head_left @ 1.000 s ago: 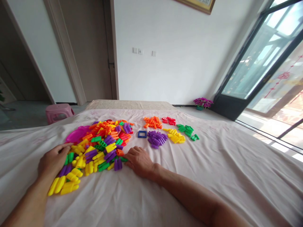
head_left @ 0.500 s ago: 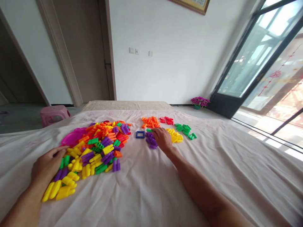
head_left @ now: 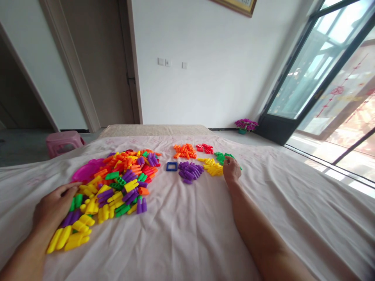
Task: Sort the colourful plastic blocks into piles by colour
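My left hand (head_left: 54, 207) rests at the left edge of a big mixed heap of plastic building blocks (head_left: 117, 185) in yellow, purple, green, orange and red. Its fingers lie loosely apart beside green blocks (head_left: 76, 201), gripping nothing that I can see. Over on the right, my right hand (head_left: 232, 168) is closed at the near side of a small green pile (head_left: 220, 156). Its fingertips are mostly hidden, and the green building block it carried a moment ago is not clearly visible. Just left of this hand lies a yellow pile (head_left: 213, 168).
Purple (head_left: 191, 171), orange (head_left: 185, 150) and red (head_left: 205, 148) piles lie near the yellow one. A blue square frame (head_left: 172, 166) sits between them and the heap. Behind the heap is a magenta plate (head_left: 84, 169). A pale cloth (head_left: 181, 234) covers the table.
My right hand has moved right, from above the purple pile to the green pile, carrying a green building block. My left hand stays beside the heap. The view has shifted slightly.
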The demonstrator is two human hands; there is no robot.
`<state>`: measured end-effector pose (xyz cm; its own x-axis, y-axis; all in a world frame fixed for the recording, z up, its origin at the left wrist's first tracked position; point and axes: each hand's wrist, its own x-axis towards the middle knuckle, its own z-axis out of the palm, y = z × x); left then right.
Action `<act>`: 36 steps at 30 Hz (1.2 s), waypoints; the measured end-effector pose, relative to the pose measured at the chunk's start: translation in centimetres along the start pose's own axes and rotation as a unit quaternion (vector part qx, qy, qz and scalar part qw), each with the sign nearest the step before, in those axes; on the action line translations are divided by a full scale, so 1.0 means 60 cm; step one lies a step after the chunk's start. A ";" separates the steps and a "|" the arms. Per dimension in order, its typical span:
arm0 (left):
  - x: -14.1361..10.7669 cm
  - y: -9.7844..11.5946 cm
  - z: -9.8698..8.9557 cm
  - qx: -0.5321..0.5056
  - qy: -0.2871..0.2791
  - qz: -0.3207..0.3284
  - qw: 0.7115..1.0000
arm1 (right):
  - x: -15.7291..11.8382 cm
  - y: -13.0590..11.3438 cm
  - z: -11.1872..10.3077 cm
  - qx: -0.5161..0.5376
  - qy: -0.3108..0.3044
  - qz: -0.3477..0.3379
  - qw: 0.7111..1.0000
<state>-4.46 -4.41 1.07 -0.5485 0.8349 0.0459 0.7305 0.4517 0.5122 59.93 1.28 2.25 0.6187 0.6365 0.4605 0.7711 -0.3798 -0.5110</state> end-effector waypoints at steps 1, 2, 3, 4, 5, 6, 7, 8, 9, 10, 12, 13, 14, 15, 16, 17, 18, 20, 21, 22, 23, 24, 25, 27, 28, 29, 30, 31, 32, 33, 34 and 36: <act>0.000 0.000 0.000 -0.002 0.000 0.001 1.000 | -0.002 -0.002 0.005 0.013 -0.004 -0.015 1.000; 0.000 0.000 -0.001 -0.005 0.001 0.002 1.000 | -0.005 -0.006 0.011 0.025 -0.012 -0.033 0.999; 0.000 0.001 -0.001 -0.006 0.000 0.002 1.000 | -0.007 -0.011 0.016 0.035 -0.026 -0.051 0.998; -0.001 0.002 -0.002 -0.005 -0.001 -0.001 1.000 | -0.009 -0.017 0.020 0.043 -0.048 -0.069 0.996; -0.001 0.003 -0.003 -0.002 0.000 -0.003 1.000 | -0.011 -0.022 0.024 0.050 -0.074 -0.086 0.992; -0.002 0.005 -0.004 0.001 0.000 -0.004 1.000 | -0.014 -0.027 0.027 0.056 -0.100 -0.101 0.988; -0.003 0.006 -0.005 0.004 0.000 -0.003 1.000 | -0.016 -0.032 0.030 0.061 -0.122 -0.114 0.984; -0.003 0.008 -0.005 0.006 0.001 -0.003 1.000 | -0.019 -0.036 0.032 0.068 -0.140 -0.125 0.980; -0.004 0.009 -0.006 0.007 0.002 -0.002 1.000 | -0.022 -0.040 0.034 0.076 -0.151 -0.134 0.976; -0.005 0.009 -0.006 0.006 0.004 -0.001 1.000 | -0.025 -0.043 0.035 0.087 -0.154 -0.140 0.974; -0.005 0.009 -0.005 -0.002 0.007 0.004 1.000 | -0.031 -0.050 0.035 0.105 -0.140 -0.151 0.973; -0.005 0.008 -0.004 -0.006 0.012 0.007 1.000 | -0.035 -0.054 0.033 0.109 -0.127 -0.161 0.973; -0.006 0.007 -0.003 -0.010 0.018 0.010 1.000 | -0.040 -0.060 0.030 0.112 -0.109 -0.175 0.972; -0.006 0.006 -0.003 -0.013 0.024 0.014 1.000 | -0.045 -0.068 0.026 0.114 -0.090 -0.193 0.970; -0.006 0.005 -0.002 -0.017 0.027 0.017 0.999 | -0.053 -0.078 0.020 0.120 -0.074 -0.216 0.966; -0.007 0.005 -0.002 -0.021 0.026 0.018 0.999 | -0.062 -0.092 0.012 0.131 -0.065 -0.244 0.959; -0.008 0.005 -0.002 -0.024 0.023 0.018 0.999 | -0.075 -0.109 0.004 0.148 -0.064 -0.273 0.948; -0.010 0.007 -0.004 -0.032 0.013 0.018 0.999 | -0.109 -0.151 -0.014 0.188 -0.092 -0.330 0.920; -0.011 0.008 -0.005 -0.035 0.009 0.017 0.999 | -0.130 -0.176 -0.022 0.206 -0.121 -0.358 0.903; -0.012 0.009 -0.007 -0.036 0.008 0.017 0.999 | -0.153 -0.202 -0.029 0.220 -0.154 -0.388 0.882; -0.012 0.010 -0.008 -0.035 0.007 0.018 0.999 | -0.177 -0.228 -0.033 0.225 -0.194 -0.425 0.855; -0.013 0.011 -0.009 -0.034 0.006 0.019 0.999 | -0.200 -0.254 -0.035 0.225 -0.224 -0.460 0.829; -0.013 0.012 -0.010 -0.033 0.007 0.019 0.999 | -0.222 -0.278 -0.034 0.220 -0.247 -0.491 0.806; -0.013 0.012 -0.010 -0.030 0.009 0.018 0.999 | -0.259 -0.321 -0.025 0.211 -0.273 -0.541 0.767; -0.013 0.011 -0.009 -0.030 0.010 0.020 0.999 | -0.273 -0.339 -0.017 0.205 -0.280 -0.562 0.751; -0.012 0.010 -0.009 -0.032 0.012 0.022 0.999 | -0.283 -0.354 -0.009 0.198 -0.284 -0.581 0.737; -0.012 0.009 -0.007 -0.035 0.014 0.026 0.999 | -0.291 -0.366 0.000 0.188 -0.287 -0.597 0.725; -0.011 0.008 -0.006 -0.040 0.017 0.030 0.999 | -0.296 -0.376 0.008 0.175 -0.288 -0.610 0.717; -0.011 0.007 -0.005 -0.045 0.022 0.035 0.998 | -0.299 -0.383 0.015 0.159 -0.288 -0.620 0.713; -0.011 0.006 -0.003 -0.049 0.027 0.037 0.998 | -0.301 -0.388 0.020 0.144 -0.284 -0.625 0.712; -0.010 0.005 -0.002 -0.050 0.032 0.038 0.997 | -0.302 -0.391 0.024 0.130 -0.277 -0.628 0.715; -0.009 0.003 0.000 -0.051 0.034 0.039 0.997 | -0.303 -0.393 0.028 0.107 -0.260 -0.630 0.724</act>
<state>-4.04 -4.77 1.14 -0.5212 0.8411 0.1446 0.7280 0.3496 0.5898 30.28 -0.19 4.70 -0.7380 0.5757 0.3520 0.5993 0.7990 -0.0502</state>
